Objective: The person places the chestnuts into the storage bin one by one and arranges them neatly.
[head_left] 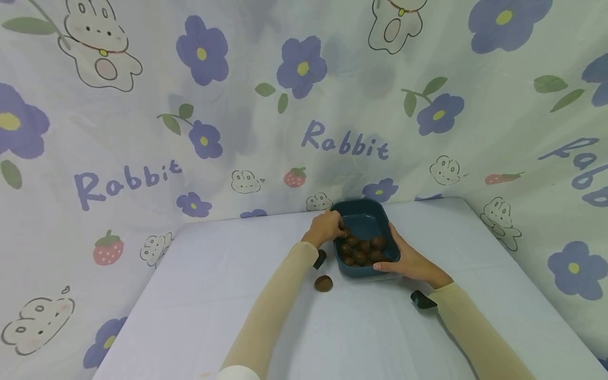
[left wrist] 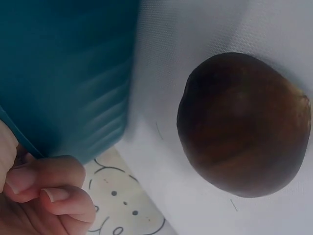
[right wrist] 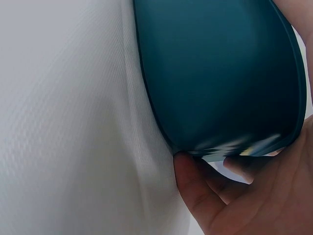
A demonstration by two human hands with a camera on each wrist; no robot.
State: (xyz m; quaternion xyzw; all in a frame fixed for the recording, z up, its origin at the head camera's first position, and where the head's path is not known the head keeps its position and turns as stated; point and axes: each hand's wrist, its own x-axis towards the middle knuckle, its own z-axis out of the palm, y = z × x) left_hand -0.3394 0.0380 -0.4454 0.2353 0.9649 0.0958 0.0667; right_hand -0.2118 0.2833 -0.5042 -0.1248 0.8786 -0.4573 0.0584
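Observation:
A dark teal rectangular bin (head_left: 363, 224) holds several brown chestnuts (head_left: 363, 246), gathered toward its near end. My left hand (head_left: 326, 227) grips the bin's left rim, its fingers curled over the edge. In the left wrist view, those fingers (left wrist: 63, 183) bend beside the rim and ribbed outer wall. My right hand (head_left: 413, 262) holds the bin at its near right corner, thumb across the near side. The right wrist view shows its fingers (right wrist: 193, 181) at the bin's lower edge. A loose chestnut (head_left: 324, 283) lies on the table just left of the bin.
The bin stands near the back of a white-covered table (head_left: 228, 279). Behind it hangs a patterned curtain (head_left: 256, 126) with rabbits and purple flowers. Small dark wrist cameras, the left (head_left: 319, 258) and the right (head_left: 423, 300), sit under each wrist.

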